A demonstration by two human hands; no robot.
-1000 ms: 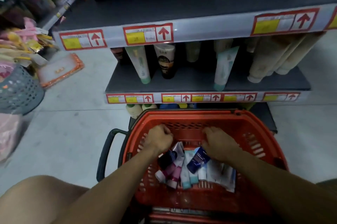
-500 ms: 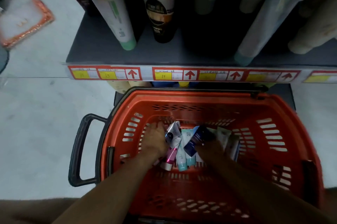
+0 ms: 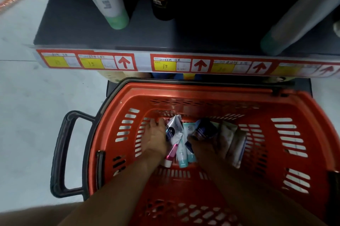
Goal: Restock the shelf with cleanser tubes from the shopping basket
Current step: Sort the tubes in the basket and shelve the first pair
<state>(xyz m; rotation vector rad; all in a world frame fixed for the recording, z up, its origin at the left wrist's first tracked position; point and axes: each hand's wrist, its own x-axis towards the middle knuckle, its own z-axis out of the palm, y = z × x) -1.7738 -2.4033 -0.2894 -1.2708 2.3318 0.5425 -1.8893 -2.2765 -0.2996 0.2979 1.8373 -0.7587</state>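
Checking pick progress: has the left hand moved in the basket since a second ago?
Yes. The left hand has gone deeper into the orange basket, from near its far rim down onto the tubes.

Perforated glossy red plastic basket

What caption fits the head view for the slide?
Both hands, left and right, reach into tubes piled in the red basket below the shelf.
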